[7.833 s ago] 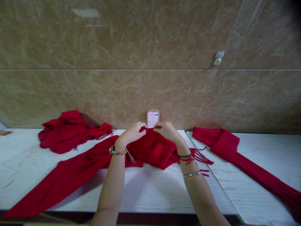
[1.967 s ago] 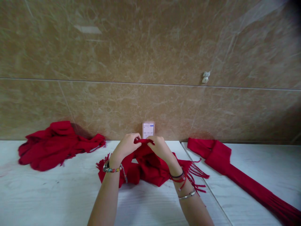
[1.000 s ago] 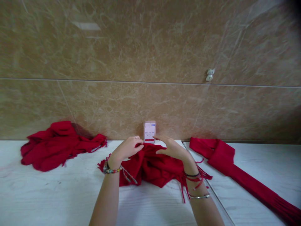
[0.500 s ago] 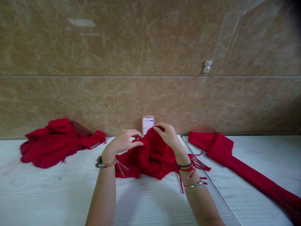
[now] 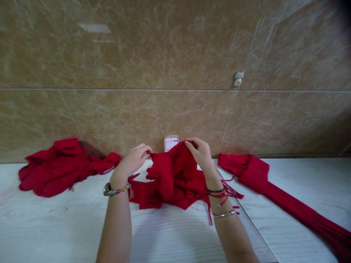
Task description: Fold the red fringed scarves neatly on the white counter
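Head cam: L hand [image 5: 134, 160] & R hand [image 5: 201, 151] each w/ narrow pinch grip on edges of fringed red scarf [image 5: 166, 182], part raised betw. them, rest bunched mid-counter [image 5: 178, 233]. Fringe on R crosses counter seam [image 5: 255, 226], near folded red scarf [image 5: 253, 171]; wider gap L to crumpled red cloth [image 5: 55, 170]. Counter white, back edge meets brown tiled wall [image 5: 150, 54]; phone [image 5: 171, 142] there, partly hidden; sm. white cat figure [image 5: 238, 79] on wall.

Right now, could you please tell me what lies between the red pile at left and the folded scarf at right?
The head view shows another red scarf, held by the left hand and right hand; a phone stands behind.
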The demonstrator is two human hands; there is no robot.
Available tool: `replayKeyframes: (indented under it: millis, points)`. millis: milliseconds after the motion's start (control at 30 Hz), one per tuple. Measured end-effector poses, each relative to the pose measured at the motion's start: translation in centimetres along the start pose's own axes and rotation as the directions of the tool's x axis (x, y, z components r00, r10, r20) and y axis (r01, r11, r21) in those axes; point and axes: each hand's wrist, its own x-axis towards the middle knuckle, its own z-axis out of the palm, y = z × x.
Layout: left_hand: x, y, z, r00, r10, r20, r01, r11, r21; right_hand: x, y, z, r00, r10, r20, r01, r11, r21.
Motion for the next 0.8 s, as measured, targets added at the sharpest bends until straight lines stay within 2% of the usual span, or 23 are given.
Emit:
replayKeyframes:
  millis: [100,200,300,400,500,600,667,733,800]
  points:
    - [0.5,1.7,1.1,0.991,0.013,0.13,-0.005,0.998,-0.059,-0.4,-0.9,0.8,0.996,-0.043,0.074,0.047,0.997,-0.057]
    - [0.9,3.7,2.0,0.972,0.093,0.214,-0.063,0.988,-0.14,-0.5,-1.4,1.1,0.997,-0.053,0.054,0.057,0.995,-0.079]
    - [1.3,4.7,2.5,0.962,0.127,0.241,-0.1,0.988,-0.121,-0.4,-1.4,0.9,0.999,-0.053,0.009,0.054,0.996,-0.072]
    - [1.3,4.1,2.0,0.981,0.115,0.158,-0.1,0.99,-0.097,-0.2,-1.1,0.6,0.998,-0.02,-0.064,0.017,0.998,-0.053]
    - [0.7,2.8,0.5,0.995,0.091,-0.051,-0.095,0.992,-0.088,0.3,0.1,-0.1,0.982,0.039,-0.184,-0.04,0.999,0.003]
    - [0.1,1.4,-0.7,0.951,0.008,-0.31,-0.043,0.994,-0.104,0.8,1.7,-1.1,0.947,0.085,-0.309,-0.062,0.994,0.086]
    - [-0.1,0.6,-0.9,0.909,-0.077,-0.41,0.009,0.986,-0.167,1.1,2.5,-1.5,0.934,0.106,-0.341,-0.069,0.991,0.118]
    - [-0.2,0.0,-0.7,0.926,-0.135,-0.352,0.067,0.978,-0.199,1.1,2.8,-1.6,0.947,0.114,-0.301,-0.088,0.991,0.097]
    - [-0.1,-0.1,-0.3,0.97,-0.148,-0.192,0.121,0.982,-0.146,1.0,2.5,-1.4,0.972,0.1,-0.214,-0.096,0.995,0.027]
